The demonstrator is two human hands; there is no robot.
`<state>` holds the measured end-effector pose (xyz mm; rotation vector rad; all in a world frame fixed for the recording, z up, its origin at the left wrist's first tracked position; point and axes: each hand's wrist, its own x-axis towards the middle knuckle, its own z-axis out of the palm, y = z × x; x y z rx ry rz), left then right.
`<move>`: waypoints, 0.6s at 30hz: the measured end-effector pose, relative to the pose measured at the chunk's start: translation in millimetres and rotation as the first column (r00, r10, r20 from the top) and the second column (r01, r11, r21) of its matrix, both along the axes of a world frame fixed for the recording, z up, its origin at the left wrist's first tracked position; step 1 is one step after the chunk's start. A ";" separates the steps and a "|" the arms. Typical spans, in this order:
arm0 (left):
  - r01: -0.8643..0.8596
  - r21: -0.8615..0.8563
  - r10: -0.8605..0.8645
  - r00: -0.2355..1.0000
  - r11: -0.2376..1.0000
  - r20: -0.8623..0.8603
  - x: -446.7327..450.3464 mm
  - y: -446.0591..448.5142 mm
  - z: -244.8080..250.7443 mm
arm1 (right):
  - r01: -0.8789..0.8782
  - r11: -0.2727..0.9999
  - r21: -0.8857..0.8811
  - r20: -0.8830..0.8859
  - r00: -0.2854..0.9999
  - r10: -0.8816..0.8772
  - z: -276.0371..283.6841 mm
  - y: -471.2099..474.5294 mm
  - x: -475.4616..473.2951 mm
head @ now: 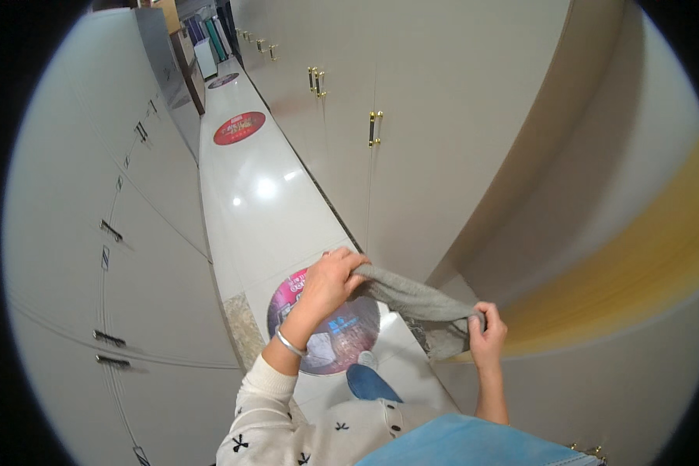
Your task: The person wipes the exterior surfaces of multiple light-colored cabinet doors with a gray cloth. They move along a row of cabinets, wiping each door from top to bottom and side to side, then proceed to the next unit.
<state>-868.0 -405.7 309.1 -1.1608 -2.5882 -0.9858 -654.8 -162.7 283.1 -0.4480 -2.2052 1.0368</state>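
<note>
A grey cloth [416,297] is stretched between my two hands in front of my body, hanging in a loose, folded band. My left hand [332,279], with a silver bangle on its wrist, grips one end over a round floor sticker [291,297]. At the other end, my right hand [487,332] pinches the cloth near the base of the cabinet wall. A lower fold of the cloth hangs beside the right hand. The light blue thing at the bottom edge, probably a face mask, covers part of my view.
Tall beige cabinets with black and gold handles [375,129] line the right side. White cabinets [157,303] stand on the left. Between them runs a narrow tiled floor [268,215] with a red oval sticker [239,128]. Folders or books [212,36] stand at the far end.
</note>
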 end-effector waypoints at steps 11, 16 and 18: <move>0.143 0.370 0.047 0.886 0.918 -0.460 -261.8 71.1 209.6 | 0.308 0.792 0.527 -0.491 0.871 -0.012 200.3 27.6 -215.9; 0.374 0.656 0.198 0.753 0.656 -0.627 -315.2 173.9 254.0 | 0.725 0.190 0.662 -0.668 0.686 -0.289 308.8 55.4 -321.8; 0.388 0.606 -0.004 0.844 0.695 -0.537 -306.9 206.6 227.0 | 0.729 0.043 0.683 -0.656 0.638 -0.403 316.8 54.5 -347.7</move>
